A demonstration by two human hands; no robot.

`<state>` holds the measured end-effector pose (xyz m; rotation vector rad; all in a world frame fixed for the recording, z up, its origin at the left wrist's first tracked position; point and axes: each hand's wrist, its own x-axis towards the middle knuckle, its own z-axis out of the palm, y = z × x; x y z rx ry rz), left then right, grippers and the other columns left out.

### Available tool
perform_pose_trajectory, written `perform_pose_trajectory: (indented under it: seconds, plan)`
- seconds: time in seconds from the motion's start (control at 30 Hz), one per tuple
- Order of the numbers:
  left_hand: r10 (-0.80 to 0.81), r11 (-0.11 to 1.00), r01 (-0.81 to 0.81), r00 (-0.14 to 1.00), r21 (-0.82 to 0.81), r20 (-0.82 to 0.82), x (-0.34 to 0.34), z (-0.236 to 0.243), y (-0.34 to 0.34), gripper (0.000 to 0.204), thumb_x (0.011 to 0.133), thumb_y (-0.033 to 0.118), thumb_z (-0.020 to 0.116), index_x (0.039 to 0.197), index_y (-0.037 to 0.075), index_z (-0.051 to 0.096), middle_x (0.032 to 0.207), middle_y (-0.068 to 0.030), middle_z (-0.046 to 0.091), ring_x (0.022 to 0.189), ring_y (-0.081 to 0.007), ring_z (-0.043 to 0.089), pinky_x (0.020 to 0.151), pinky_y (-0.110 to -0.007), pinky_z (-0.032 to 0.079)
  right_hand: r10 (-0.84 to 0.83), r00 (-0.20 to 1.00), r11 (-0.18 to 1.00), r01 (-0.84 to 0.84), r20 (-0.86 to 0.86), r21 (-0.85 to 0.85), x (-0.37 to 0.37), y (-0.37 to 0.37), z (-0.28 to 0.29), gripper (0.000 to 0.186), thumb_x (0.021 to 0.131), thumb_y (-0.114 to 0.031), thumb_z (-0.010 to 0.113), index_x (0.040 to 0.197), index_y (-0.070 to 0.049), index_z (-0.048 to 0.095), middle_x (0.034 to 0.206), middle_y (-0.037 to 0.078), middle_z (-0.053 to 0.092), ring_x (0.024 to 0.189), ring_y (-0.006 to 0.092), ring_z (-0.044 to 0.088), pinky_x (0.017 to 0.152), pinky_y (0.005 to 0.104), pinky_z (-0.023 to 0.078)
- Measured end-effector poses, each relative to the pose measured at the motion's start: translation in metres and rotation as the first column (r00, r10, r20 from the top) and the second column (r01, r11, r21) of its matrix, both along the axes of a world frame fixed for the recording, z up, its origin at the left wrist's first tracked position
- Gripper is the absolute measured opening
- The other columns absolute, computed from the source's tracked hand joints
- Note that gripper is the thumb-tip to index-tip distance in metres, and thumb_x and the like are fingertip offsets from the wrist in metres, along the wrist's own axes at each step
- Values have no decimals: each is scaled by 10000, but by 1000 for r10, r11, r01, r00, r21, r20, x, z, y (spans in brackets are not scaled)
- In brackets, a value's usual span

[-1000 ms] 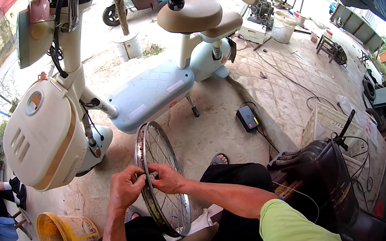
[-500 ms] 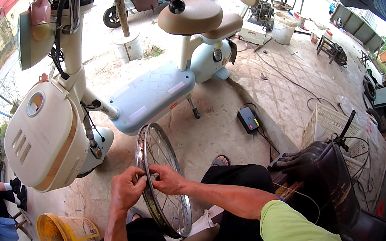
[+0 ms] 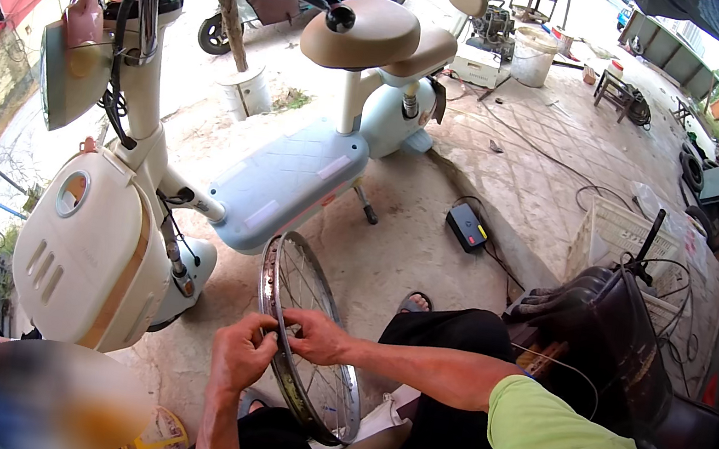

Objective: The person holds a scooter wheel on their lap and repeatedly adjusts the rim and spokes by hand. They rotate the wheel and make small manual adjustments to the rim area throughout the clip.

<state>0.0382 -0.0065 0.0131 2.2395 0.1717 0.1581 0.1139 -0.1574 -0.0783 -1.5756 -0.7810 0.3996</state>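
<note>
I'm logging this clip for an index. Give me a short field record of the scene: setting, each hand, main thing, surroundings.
setting: outdoor concrete yard, seen from above
left hand: grips the wheel rim's near edge
right hand: fingers at the spokes by the rim
wheel rim: spoked, bare metal, upright between the knees
scooter: pale blue and cream, standing just ahead
black box: on the ground, cable attached
white crate: to the right
bucket: white, far back

Spoked wheel rim (image 3: pixel 305 337), upright on the ground before the seated person.

Left hand (image 3: pixel 239 357) and right hand (image 3: pixel 317 337) on its near edge; scooter (image 3: pixel 200 173) to the left and behind; charger box (image 3: pixel 468 227) beyond; crate (image 3: pixel 617 240) to the right.
</note>
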Motion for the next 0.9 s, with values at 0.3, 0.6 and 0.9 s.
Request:
perform_pose_trajectory:
  seconds: [0.3, 0.6, 0.9]
  plan:
    - [-11, 1000, 11, 1000, 5, -6, 2, 1, -2, 112, 811, 65, 712, 911, 15, 707, 551, -39, 553, 506, -71, 494, 517, -279, 436, 24, 999, 1000, -24, -39, -9, 4, -6, 6, 291, 883, -147, 671, 1140, -13, 652, 1046, 211, 713, 1010, 335, 697, 863, 389, 534]
    - [-45, 999, 45, 999, 13, 14, 1, -5, 7, 251, 843, 168, 669, 1077, 91, 720, 790, -140, 702, 684, -192, 688, 647, -345, 535, 99, 929, 995, -99, -357, 19, 0, -4, -17, 332, 883, 9, 563, 1196, -63, 646, 822, 23, 647, 597, 65, 539, 508, 247, 433]
    - [-13, 997, 20, 995, 79, -97, -7, -6, 17, 192, 854, 241, 650, 999, 124, 694, 859, -142, 714, 804, -363, 685, 713, -448, 536, 130, 952, 988, -102, -278, 113, -5, 8, -14, 272, 922, -42, 638, 1192, -9, 627, 1077, 67, 694, 842, 87, 634, 676, 243, 532]
